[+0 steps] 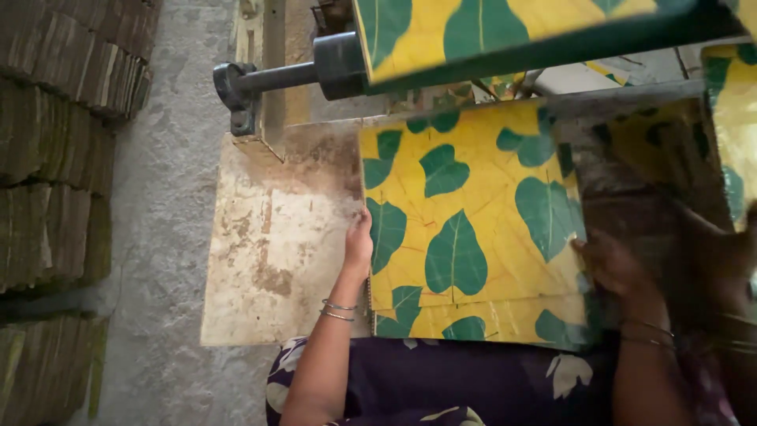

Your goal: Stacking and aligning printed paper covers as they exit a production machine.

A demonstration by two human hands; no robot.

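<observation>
On a worn table (268, 260), two hands steadying a stack of yellow sheets (473, 229) printed with green leaves.
Left hand (359, 241) pressed flat against the stack's left edge, fingers together; right hand (619, 264) blurred at the right edge, fingers' spread impossible to tell. Bangles on both wrists; dark machine bar (300, 75) above.

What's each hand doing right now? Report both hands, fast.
Left hand: fingers curled at the left edge of the yellow sheet, touching it.
Right hand: blurred, at the sheet's right edge; grip cannot be told.
</observation>
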